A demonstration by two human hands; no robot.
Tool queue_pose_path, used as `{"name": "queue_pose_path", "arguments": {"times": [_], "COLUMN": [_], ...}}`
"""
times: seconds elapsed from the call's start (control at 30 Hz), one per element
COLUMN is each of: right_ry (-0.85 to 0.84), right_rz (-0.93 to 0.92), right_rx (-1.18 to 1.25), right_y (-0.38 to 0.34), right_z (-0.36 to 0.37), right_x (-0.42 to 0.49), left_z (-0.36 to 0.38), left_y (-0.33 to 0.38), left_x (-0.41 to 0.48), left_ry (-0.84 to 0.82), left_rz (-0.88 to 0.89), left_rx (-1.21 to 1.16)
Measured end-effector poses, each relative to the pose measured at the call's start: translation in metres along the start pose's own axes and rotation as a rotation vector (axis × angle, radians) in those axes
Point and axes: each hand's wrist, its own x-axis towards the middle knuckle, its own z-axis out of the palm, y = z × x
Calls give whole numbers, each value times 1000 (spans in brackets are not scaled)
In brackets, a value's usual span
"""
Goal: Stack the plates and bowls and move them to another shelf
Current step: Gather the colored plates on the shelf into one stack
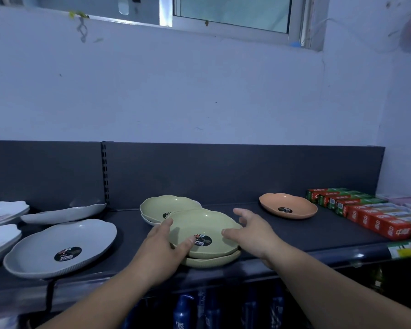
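Observation:
Two green plates (pixel 199 224) lie stacked near the front edge of the dark shelf (pixel 294 236), the upper one with a round black label. My left hand (pixel 163 245) grips the upper plate's left rim, thumb inside the dish. My right hand (pixel 252 230) hovers at the right rim, fingers spread, holding nothing. Behind them sits another green stack (pixel 161 205). An orange plate (pixel 292 205) rests at the back right. A large grey plate (pixel 45 248) lies at the left.
White dishes (pixel 3 210) and another grey plate (pixel 64 213) crowd the far left. Red and green boxes (pixel 370 212) line the shelf's right end. Blue bottles (pixel 183 309) stand on the shelf below. A dark back panel (pixel 223 172) rises behind.

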Motion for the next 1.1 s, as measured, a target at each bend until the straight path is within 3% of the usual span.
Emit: {"name": "queue_pose_path", "arguments": {"times": [0.57,0.93,1.1], "right_ry": [105,59,88], "right_rz": [-21,-41,-16], "right_rx": [49,-14,-61], "right_y": [34,68,94], "right_z": [-22,-73,-115], "right_x": [13,59,87], "left_z": [46,83,118], "left_y": [20,68,120], "left_x": [36,90,121], "left_ry": [-55,66,36], "left_rz": [98,125,186], "left_rx": [-69,156,182]}}
